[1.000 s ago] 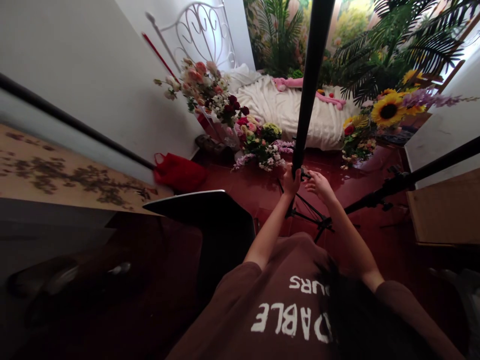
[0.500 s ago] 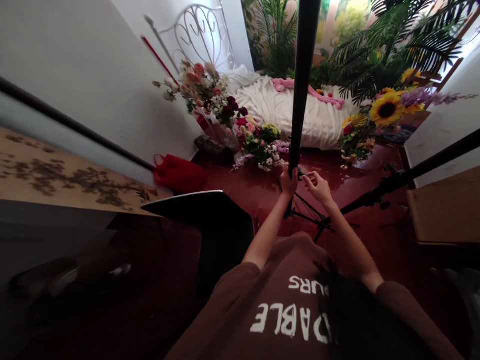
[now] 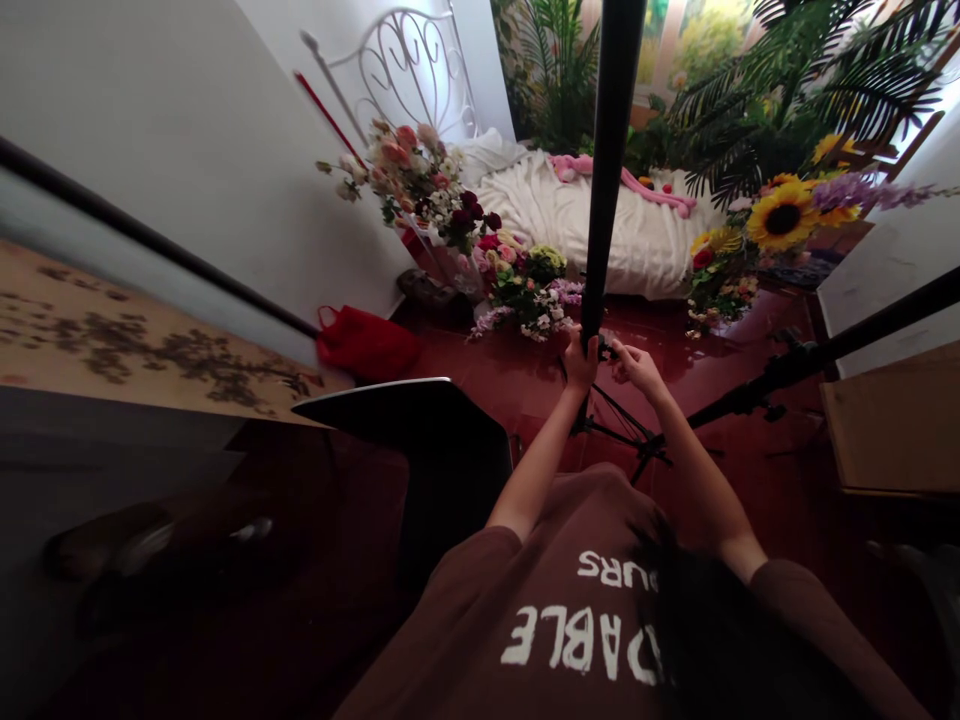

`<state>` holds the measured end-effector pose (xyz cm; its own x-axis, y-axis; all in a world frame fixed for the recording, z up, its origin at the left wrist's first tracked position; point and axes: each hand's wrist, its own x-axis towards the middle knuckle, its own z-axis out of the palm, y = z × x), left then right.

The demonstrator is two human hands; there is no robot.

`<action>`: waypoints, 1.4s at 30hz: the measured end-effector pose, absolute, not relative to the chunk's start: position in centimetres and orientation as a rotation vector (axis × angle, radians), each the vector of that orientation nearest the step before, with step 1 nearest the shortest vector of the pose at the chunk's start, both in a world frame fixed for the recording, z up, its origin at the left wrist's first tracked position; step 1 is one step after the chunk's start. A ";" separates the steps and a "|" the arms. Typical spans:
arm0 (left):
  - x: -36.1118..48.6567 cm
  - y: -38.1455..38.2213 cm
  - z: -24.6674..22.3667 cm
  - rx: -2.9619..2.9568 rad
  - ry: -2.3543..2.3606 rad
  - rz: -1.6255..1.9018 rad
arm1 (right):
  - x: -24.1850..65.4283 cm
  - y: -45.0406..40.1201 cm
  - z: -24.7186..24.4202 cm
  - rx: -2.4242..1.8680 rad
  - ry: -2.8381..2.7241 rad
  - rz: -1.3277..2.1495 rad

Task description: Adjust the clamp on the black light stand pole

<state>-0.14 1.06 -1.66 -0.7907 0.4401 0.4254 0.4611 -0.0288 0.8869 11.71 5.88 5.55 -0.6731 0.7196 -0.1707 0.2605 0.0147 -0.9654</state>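
Clasps black pole (image 3: 606,150) with left hand (image 3: 580,364), holds right hand (image 3: 636,368) at its small knob (image 3: 606,347).
Stretches both arms (image 3: 536,450) forward, angled inward; wraps left fingers (image 3: 576,345) round the pole in front of the cream cloth (image 3: 525,215), above the red floor (image 3: 480,370); curls right fingers (image 3: 621,354) beside the knob, cannot tell whether pinching it.

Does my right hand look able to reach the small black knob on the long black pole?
Likely yes: your right hand is beside the knob, nothing visible blocks it, and your left hand grips the pole.
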 end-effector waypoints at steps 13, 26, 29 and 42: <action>7.6 -2.8 -5.2 -0.629 -2.280 -2.024 | 24.8 6.9 1.9 -1.361 -1.560 1.811; 16.9 4.7 -1.4 -2.275 -1.784 -2.056 | 35.6 7.3 3.4 -1.493 -1.119 1.412; 19.1 7.9 0.2 -2.482 -1.605 -2.066 | 35.9 6.8 4.2 -1.444 -1.137 1.394; 22.6 12.5 -1.7 -2.389 -1.805 -2.211 | 35.9 6.9 4.6 -1.510 -1.046 1.425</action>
